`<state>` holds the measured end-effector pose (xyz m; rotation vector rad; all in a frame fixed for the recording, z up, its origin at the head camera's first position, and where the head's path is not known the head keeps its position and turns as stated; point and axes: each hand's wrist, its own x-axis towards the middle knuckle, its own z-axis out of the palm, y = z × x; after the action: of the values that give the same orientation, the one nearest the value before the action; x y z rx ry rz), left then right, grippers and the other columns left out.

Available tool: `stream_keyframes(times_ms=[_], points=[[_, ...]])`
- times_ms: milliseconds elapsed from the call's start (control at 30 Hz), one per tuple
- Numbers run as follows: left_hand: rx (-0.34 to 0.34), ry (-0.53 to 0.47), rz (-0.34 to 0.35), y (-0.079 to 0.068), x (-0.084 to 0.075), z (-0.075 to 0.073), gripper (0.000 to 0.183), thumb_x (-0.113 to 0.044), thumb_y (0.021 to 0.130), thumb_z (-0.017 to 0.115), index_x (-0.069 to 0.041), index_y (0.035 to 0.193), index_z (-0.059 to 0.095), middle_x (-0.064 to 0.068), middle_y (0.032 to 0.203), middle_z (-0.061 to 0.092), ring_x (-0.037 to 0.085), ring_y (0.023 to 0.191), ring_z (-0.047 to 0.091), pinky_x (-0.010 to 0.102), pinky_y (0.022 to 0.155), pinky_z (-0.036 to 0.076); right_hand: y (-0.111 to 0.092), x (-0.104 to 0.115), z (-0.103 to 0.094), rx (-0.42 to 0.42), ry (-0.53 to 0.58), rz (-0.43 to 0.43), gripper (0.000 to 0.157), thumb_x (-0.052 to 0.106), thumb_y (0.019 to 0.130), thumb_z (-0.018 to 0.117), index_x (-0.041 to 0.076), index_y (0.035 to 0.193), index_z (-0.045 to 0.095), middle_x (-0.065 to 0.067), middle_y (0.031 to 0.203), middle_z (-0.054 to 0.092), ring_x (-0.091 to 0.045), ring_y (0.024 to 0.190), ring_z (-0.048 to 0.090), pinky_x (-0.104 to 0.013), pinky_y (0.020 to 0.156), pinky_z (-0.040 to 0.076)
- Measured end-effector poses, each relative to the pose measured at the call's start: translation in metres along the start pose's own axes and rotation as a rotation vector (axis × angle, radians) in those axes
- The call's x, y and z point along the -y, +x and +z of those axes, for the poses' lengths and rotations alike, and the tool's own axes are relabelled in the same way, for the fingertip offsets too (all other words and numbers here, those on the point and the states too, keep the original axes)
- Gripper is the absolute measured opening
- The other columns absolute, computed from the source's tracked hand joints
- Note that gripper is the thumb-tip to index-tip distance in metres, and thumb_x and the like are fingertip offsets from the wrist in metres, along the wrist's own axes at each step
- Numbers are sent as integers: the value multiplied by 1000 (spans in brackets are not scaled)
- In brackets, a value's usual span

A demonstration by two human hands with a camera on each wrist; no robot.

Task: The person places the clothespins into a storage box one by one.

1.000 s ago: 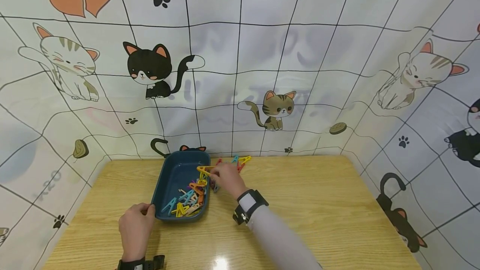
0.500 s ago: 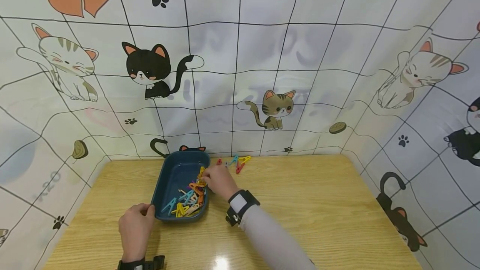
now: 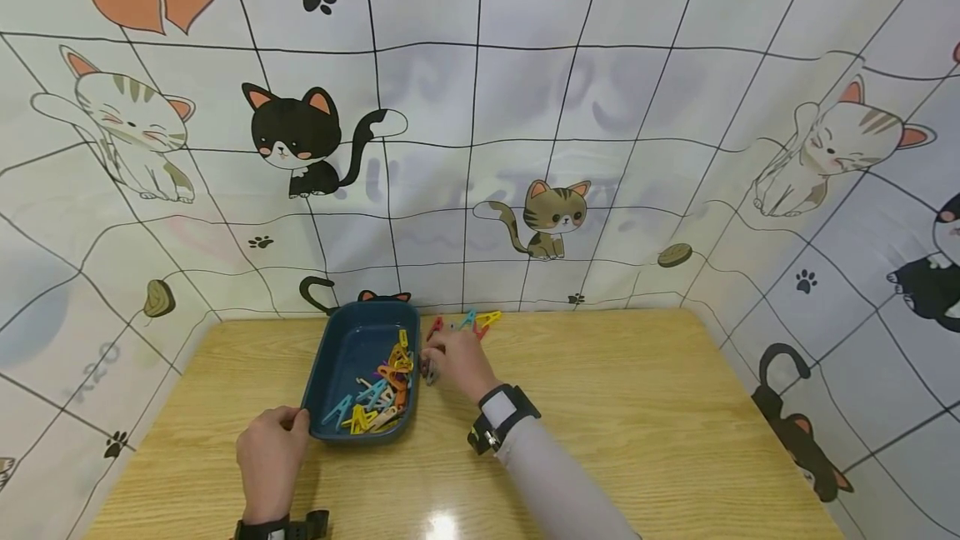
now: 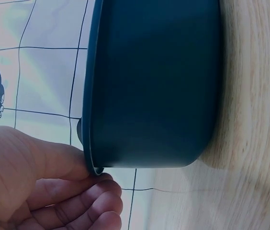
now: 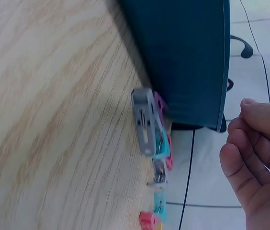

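Note:
A dark blue plastic bin (image 3: 348, 348) sits at the back left of the table, with several yellow, blue, orange and pale clothespins (image 3: 378, 402) heaped along its right and near sides. My left hand (image 3: 272, 463) pinches the bin's near left corner, thumb on the rim (image 4: 93, 143) in the left wrist view. Just outside the bin's right wall is my right hand (image 3: 459, 365), fingers loosely bent and holding nothing. Below those fingers, in the right wrist view, a grey clothespin (image 5: 144, 122) lies against the bin, with purple, teal and pink ones close behind it.
Farther back on the wooden table (image 3: 600, 423) lie a blue clothespin (image 3: 468, 319), a yellow one (image 3: 489, 319) and a red one (image 3: 482, 332). A cat-printed cloth (image 3: 450, 123) rises behind the table's back edge and at both sides.
My right hand carried a yellow clothespin over the bin's right wall, let it go inside, and has moved back right, outside the bin. The left hand has stayed at the corner.

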<state>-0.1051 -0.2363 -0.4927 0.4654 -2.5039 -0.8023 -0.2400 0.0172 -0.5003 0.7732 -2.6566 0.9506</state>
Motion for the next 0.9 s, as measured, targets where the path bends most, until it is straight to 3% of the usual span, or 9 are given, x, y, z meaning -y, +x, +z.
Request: stream_keyframes(times_ms=[167, 300, 433, 700, 900], points=[[-2, 2, 5, 0, 0, 0, 14, 0, 86, 72, 13, 81, 76, 23, 70, 70, 31, 55, 63, 39, 51, 43, -2, -10, -7, -76, 21, -26, 7, 8, 92, 76, 6, 86, 79, -2, 83, 75, -12, 72, 65, -24, 65, 47], [-2, 6, 5, 1, 1, 1, 14, 0, 86, 72, 13, 81, 76, 23, 70, 70, 31, 56, 63, 39, 51, 44, -3, -16, -9, -82, 24, -9, 12, 5, 92, 76, 6, 80, 74, -2, 78, 71, -12, 68, 61, -24, 64, 46], [0, 8, 0, 1, 2, 1, 14, 0, 86, 72, 12, 81, 76, 22, 70, 70, 31, 56, 63, 40, 52, 44, -3, -22, -10, -68, 15, -3, 9, 2, 92, 75, 3, 83, 75, -4, 83, 73, -15, 76, 67, -27, 68, 53], [21, 1, -14, 2, 2, 2, 15, -1, 86, 72, 12, 81, 75, 23, 71, 70, 30, 57, 63, 39, 52, 43, -3, -34, -4, 49, -15, 24, 6, -1, 92, 73, 1, 94, 79, -6, 92, 74, -23, 90, 70, -40, 88, 57], [21, -1, -25, 2, 2, 2, 15, -2, 87, 71, 12, 82, 75, 24, 72, 70, 32, 58, 63, 40, 52, 43, -1, -36, 3, 150, -96, 30, 10, -3, 92, 71, 2, 97, 79, -8, 95, 74, -22, 92, 70, -36, 85, 58]])
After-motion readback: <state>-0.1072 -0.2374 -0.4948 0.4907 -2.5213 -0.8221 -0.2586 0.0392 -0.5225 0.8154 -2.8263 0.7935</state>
